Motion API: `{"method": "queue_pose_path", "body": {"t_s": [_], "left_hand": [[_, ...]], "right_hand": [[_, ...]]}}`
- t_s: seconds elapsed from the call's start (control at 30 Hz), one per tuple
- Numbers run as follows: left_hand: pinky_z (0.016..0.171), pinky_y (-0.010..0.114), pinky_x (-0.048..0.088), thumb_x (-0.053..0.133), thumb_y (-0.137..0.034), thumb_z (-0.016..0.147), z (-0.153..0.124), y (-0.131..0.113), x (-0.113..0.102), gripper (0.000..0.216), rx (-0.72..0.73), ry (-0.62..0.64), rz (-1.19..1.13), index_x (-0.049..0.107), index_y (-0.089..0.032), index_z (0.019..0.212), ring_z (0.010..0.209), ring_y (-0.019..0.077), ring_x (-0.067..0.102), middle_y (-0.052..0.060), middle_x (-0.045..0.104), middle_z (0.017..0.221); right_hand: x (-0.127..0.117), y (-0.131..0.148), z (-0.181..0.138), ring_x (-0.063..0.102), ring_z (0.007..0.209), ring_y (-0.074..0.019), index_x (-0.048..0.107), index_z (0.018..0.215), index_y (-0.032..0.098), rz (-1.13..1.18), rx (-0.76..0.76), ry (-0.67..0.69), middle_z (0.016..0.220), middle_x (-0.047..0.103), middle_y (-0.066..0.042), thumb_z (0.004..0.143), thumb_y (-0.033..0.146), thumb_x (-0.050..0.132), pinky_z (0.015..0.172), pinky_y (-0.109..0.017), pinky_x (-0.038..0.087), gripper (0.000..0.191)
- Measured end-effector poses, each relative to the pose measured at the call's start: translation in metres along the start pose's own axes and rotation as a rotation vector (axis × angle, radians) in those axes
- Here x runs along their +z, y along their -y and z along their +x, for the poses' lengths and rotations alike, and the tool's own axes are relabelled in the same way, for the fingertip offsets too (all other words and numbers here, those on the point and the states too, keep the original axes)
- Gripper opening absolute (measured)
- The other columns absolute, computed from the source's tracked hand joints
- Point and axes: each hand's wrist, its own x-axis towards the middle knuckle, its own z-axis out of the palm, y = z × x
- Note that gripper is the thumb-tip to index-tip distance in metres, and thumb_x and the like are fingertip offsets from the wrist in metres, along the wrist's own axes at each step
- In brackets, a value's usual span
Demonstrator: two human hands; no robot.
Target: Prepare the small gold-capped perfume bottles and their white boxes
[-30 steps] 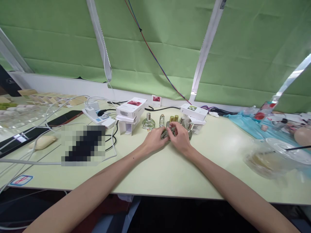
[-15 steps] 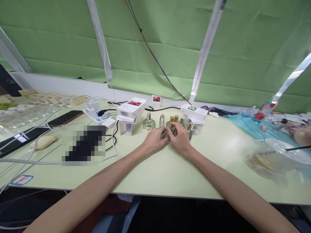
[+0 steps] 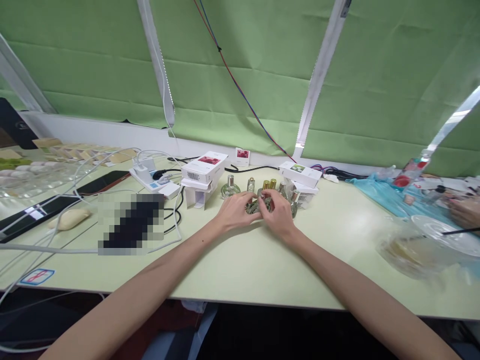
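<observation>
In the middle of the table, a clear glass perfume bottle [image 3: 253, 206] is partly hidden between my two hands. My left hand [image 3: 237, 210] curves around its left side, thumb in front and fingers behind. The fingers of my right hand [image 3: 276, 210] are bent over the bottle's top from the right. Just behind stand several more bottles: a round perfume bottle [image 3: 230, 189] with a silver cap, a slim bottle [image 3: 251, 185], gold-capped bottles [image 3: 269, 184] and a silver-capped bottle [image 3: 294, 201] beside my right hand.
White boxes are stacked at left [image 3: 204, 168] and right [image 3: 300, 175]. A power strip [image 3: 150, 182], white cables, a phone [image 3: 101, 183] and a beige computer mouse [image 3: 70, 219] lie leftward. A lidded plastic cup [image 3: 423, 245] stands at right; another person's hand [image 3: 465, 210] is beyond.
My left hand has shifted slightly left, and its thumb and fingers have spread wider around the bottle. My right hand stays almost in place. The view has shifted slightly.
</observation>
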Motion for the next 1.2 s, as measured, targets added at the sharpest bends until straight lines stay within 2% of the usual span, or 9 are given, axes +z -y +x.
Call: {"method": "queue_pose_path", "body": {"t_s": [0.2,0.37,0.6,0.9,1.2], "left_hand": [[0.073,0.032,0.046,0.062,-0.046,0.081,0.001,0.001,-0.002,0.04,-0.033,0.026,0.049,0.068,-0.02,0.111,0.088,0.0238,0.066,0.008,0.07,0.106],[0.077,0.034,0.048,0.063,-0.055,0.079,0.003,0.003,-0.005,0.053,-0.083,0.072,0.109,0.066,-0.021,0.12,0.094,0.0261,0.066,0.009,0.068,0.112],[0.075,0.032,0.046,0.069,-0.066,0.073,0.006,0.011,-0.011,0.064,-0.041,0.146,0.139,0.066,-0.022,0.12,0.092,0.026,0.066,0.007,0.069,0.104],[0.068,0.029,0.041,0.06,-0.073,0.078,0.009,0.013,-0.014,0.063,-0.035,0.199,0.065,0.067,-0.021,0.113,0.088,0.025,0.065,0.008,0.072,0.097],[0.067,0.029,0.039,0.056,-0.07,0.083,0.006,0.01,-0.011,0.056,0.002,0.222,0.034,0.066,-0.021,0.108,0.085,0.0246,0.065,0.007,0.072,0.096]], "right_hand": [[0.0,0.0,0.0,0.062,0.072,-0.018,0.06,0.105,0.019,-0.01,0.0,0.0,0.097,0.07,-0.008,0.095,0.03,0.052,0.066,-0.031,0.048,0.017],[0.0,-0.001,0.0,0.062,0.072,-0.0174,0.06,0.106,0.017,-0.012,-0.01,-0.002,0.098,0.07,-0.008,0.095,0.028,0.053,0.065,-0.03,0.048,0.017],[0.0,-0.002,0.0,0.062,0.073,-0.0184,0.06,0.107,0.018,-0.021,-0.004,0.0,0.099,0.07,-0.009,0.095,0.03,0.052,0.065,-0.031,0.049,0.019],[0.001,-0.003,0.0,0.062,0.072,-0.0179,0.06,0.106,0.018,-0.032,-0.01,-0.012,0.098,0.07,-0.008,0.095,0.031,0.051,0.067,-0.032,0.05,0.02],[0.002,-0.004,0.0,0.063,0.074,-0.0188,0.06,0.106,0.018,-0.026,-0.016,-0.008,0.099,0.07,-0.009,0.095,0.03,0.051,0.067,-0.032,0.051,0.019]]}}
